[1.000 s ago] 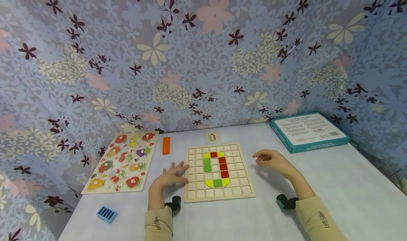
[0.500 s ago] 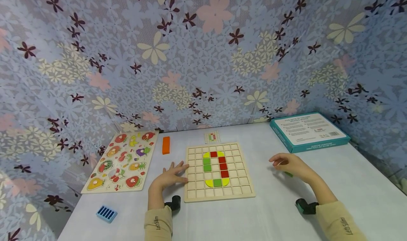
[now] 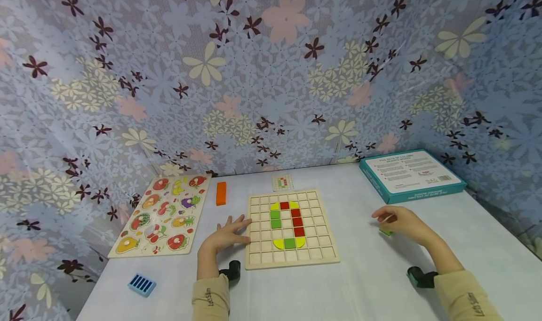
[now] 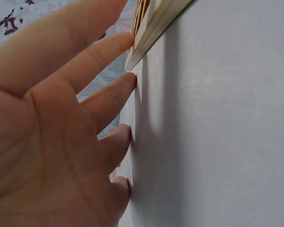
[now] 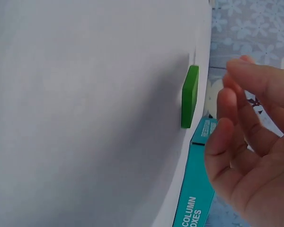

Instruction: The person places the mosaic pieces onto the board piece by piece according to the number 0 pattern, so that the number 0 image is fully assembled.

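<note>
Left hand point(image 3: 226, 236) lay flat on the white table point(image 3: 364, 283), fingers point(image 4: 111, 92) straight and spread, tips touching the left edge of the wooden grid board point(image 3: 291, 229). It held nothing.

Right hand point(image 3: 402, 222) hovered at 3 o'clock from the board, well apart from it. Its fingers point(image 5: 248, 101) were loosely curled and slightly apart, gripping nothing. The green tile point(image 5: 190, 96) lay flat on the table just beside the fingertips; the right wrist view showed a gap between tile and fingers, so no contact. In the head view the same green tile point(image 3: 386, 232) peeked out under the hand, at 6 o'clock from the teal box point(image 3: 412, 175).

The board sat at table centre and carried a pattern of red, green and yellow tiles point(image 3: 288, 223) in its middle cells; the other cells were bare wood. A small pattern card point(image 3: 282, 182) lay at 12 o'clock from the board, just beyond its far edge. An orange block point(image 3: 221, 193) lay at 10 o'clock from the board, between it and the fruit puzzle point(image 3: 165, 212). A blue ribbed piece point(image 3: 142, 284) sat near the table's front left edge, at 7 o'clock from the left hand. Floral fabric point(image 3: 271, 76) covered the walls behind. Both sleeves were beige, with a dark camera mount at each wrist.
</note>
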The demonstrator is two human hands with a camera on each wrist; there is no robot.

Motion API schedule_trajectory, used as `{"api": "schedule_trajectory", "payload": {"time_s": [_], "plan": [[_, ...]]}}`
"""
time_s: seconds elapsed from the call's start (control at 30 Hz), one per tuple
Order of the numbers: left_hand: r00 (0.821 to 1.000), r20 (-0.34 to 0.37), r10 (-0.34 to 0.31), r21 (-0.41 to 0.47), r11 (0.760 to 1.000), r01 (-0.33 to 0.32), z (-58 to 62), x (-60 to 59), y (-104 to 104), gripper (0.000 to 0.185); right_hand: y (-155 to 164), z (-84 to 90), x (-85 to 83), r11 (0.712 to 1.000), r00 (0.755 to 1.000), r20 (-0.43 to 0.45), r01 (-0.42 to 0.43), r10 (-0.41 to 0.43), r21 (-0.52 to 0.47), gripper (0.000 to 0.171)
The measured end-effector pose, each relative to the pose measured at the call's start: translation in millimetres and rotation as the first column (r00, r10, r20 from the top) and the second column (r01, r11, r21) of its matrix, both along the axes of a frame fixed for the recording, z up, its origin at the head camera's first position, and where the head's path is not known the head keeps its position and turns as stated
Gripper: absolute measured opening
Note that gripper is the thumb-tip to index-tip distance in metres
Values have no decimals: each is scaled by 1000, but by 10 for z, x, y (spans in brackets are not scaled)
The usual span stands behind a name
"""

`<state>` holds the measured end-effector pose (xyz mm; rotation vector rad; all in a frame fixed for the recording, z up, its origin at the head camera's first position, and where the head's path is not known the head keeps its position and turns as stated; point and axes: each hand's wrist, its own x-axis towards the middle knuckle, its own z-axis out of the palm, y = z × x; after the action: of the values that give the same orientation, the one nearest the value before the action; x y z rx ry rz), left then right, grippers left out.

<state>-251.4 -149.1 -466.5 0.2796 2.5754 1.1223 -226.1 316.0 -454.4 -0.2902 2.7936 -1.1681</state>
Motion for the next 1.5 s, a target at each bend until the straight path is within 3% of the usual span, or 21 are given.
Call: {"api": "schedule_trajectory", "payload": {"time_s": [0.4,0.9,1.2,1.5], "plan": [[1000,-7,-12,-17,1000,12,-2,-1,-8,63,72,-22,-33,984,999,31,22,-28,178,36],[1000,-3,-7,-9,1000,7,-5,-1,-3,63,52,-4,-43,985,999,49,-1,-8,174,31],[1000,-7,-9,-14,1000,9,12,-3,-5,62,45,32,-45,982,995,84,43,-59,182,23],[1000,-6,-16,-2,1000,16,-1,0,-6,63,2,14,-55,983,995,93,5,-22,183,14]]}}
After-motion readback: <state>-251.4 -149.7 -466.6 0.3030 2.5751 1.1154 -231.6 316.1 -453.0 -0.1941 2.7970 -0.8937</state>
